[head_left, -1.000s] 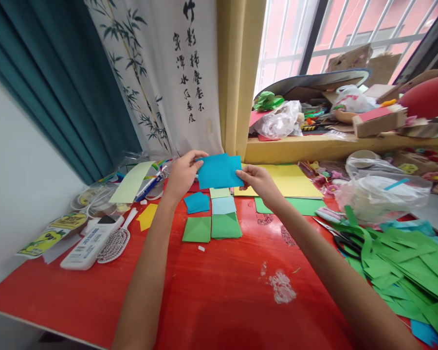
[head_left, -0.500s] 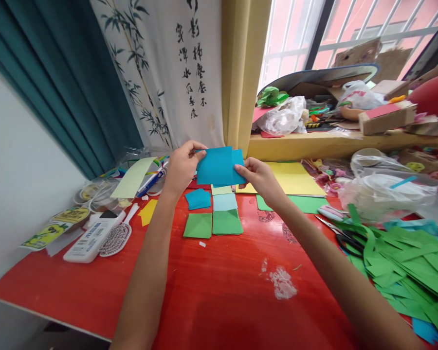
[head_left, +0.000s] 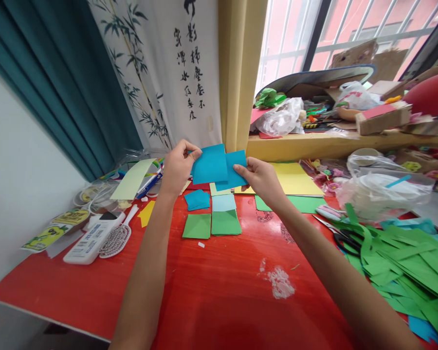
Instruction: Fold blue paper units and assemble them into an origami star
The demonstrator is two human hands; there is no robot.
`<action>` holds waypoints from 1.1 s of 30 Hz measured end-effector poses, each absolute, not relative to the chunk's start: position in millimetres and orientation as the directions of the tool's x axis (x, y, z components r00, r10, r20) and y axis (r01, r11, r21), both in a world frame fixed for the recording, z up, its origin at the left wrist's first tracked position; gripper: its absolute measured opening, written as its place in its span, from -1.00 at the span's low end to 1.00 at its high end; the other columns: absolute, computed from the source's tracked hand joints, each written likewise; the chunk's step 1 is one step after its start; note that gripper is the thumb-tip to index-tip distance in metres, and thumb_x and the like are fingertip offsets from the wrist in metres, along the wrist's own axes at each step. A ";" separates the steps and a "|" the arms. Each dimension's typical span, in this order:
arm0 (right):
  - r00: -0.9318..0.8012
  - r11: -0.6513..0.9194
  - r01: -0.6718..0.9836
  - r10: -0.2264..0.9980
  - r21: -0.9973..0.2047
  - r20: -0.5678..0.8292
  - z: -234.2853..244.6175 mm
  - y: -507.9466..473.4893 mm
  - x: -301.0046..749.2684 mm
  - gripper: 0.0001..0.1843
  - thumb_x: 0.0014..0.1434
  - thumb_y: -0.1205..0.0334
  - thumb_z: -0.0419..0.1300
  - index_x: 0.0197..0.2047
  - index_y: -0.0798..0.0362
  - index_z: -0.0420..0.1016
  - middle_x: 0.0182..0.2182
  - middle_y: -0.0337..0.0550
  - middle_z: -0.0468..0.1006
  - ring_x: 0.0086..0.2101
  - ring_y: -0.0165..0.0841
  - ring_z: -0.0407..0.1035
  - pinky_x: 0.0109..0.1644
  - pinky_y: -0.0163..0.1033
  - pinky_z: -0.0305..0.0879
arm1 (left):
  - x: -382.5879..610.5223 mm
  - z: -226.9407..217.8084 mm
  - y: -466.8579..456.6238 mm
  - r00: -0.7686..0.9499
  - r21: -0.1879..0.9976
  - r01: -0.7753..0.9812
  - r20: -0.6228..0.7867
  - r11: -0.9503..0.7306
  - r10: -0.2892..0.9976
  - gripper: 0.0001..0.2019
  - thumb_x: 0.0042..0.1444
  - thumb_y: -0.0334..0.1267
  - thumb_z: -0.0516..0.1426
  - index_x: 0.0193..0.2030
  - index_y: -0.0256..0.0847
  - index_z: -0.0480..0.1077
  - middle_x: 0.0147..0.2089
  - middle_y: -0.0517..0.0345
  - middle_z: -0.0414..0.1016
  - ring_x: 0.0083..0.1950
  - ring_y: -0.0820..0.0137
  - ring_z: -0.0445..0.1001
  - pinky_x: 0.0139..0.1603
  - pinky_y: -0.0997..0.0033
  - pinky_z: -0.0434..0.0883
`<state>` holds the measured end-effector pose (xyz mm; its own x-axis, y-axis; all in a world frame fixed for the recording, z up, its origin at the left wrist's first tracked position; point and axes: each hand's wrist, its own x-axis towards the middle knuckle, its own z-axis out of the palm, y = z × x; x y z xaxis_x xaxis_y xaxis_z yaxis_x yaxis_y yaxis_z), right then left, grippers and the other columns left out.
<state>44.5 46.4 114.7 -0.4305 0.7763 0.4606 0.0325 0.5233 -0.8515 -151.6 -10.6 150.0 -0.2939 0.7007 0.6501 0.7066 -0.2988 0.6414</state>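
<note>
Two blue sheets overlapped unevenly above the red table [head_left: 211, 291].
The left hand [head_left: 176, 167] pinched the left blue sheet [head_left: 209, 166]; nearer lay a blue pile [head_left: 197, 200], then two green stacks [head_left: 226, 222], seemingly already sorted. The right blue sheet [head_left: 234, 170], pinched by the right hand [head_left: 262, 178], seemed not yet evened up with its partner or set down.

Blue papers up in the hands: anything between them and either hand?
Nothing visible: the left hand directly pinches the left blue paper, the right hand the right blue paper, and the papers overlap.
</note>
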 end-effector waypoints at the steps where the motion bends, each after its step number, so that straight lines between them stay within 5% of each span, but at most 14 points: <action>1: -0.429 0.539 0.062 0.774 -0.840 0.465 116.0 43.9 44.8 -0.62 0.12 -0.07 0.14 -0.48 0.08 0.25 -0.59 -0.28 0.32 -0.63 -0.51 0.30 -0.60 -0.37 0.21 | -150.9 150.1 -10.8 -0.296 0.645 0.701 0.651 -0.303 0.699 -0.85 0.08 -0.18 0.12 -0.40 -0.21 0.31 -0.47 0.21 0.32 -0.42 0.49 0.24 -0.45 0.49 0.17; 5: -0.410 0.552 0.111 0.783 -0.826 0.468 118.7 37.9 44.6 -0.60 0.11 -0.04 0.15 -0.53 0.06 0.16 -0.67 -0.33 0.26 -0.68 -0.52 0.26 -0.64 -0.38 0.11 | -150.8 150.4 -11.6 -0.308 0.657 0.684 0.653 -0.317 0.692 -0.84 0.07 -0.18 0.13 -0.42 -0.21 0.31 -0.50 0.23 0.28 -0.45 0.50 0.20 -0.49 0.49 0.14; 9: -0.365 0.471 -0.031 0.816 -0.881 0.449 116.3 42.8 44.4 -0.55 0.04 -0.06 0.23 -0.55 0.03 0.08 -0.72 -0.37 0.23 -0.70 -0.53 0.22 -0.65 -0.38 0.14 | -153.0 150.9 -12.6 -0.332 0.679 0.664 0.643 -0.313 0.690 -0.80 0.05 -0.14 0.16 -0.43 -0.20 0.30 -0.50 0.22 0.25 -0.45 0.50 0.21 -0.50 0.50 0.15; 16: -0.515 0.370 -0.177 0.755 -0.912 0.406 117.5 53.2 46.3 -0.68 0.06 -0.03 0.20 -0.38 0.08 0.33 -0.53 -0.24 0.40 -0.54 -0.44 0.36 -0.47 -0.27 0.42 | -150.1 152.2 -13.7 -0.304 0.737 0.597 0.574 -0.317 0.761 -0.81 0.07 -0.12 0.13 -0.36 -0.19 0.29 -0.43 0.19 0.32 -0.47 0.51 0.24 -0.54 0.53 0.18; 26: -0.571 0.292 -0.227 0.733 -0.929 0.370 118.7 44.5 43.4 -0.64 0.10 -0.10 0.14 -0.36 0.05 0.30 -0.56 -0.27 0.38 -0.57 -0.44 0.38 -0.48 -0.29 0.41 | -136.9 154.2 -18.0 -0.205 0.731 0.603 0.530 -0.320 0.823 -0.84 0.08 -0.18 0.12 -0.23 -0.17 0.29 -0.36 0.20 0.35 -0.56 0.59 0.21 -0.61 0.56 0.19; 33: -0.466 0.308 -0.202 0.805 -0.930 0.368 124.4 46.7 48.5 -0.76 0.03 0.10 0.25 -0.33 0.11 0.42 -0.51 -0.18 0.46 -0.53 -0.42 0.37 -0.45 -0.25 0.42 | -142.4 149.1 -15.0 -0.173 0.719 0.604 0.540 -0.345 0.824 -0.79 0.18 -0.13 0.02 -0.09 -0.13 0.25 -0.17 0.13 0.39 -0.54 0.60 0.29 -0.52 0.51 0.28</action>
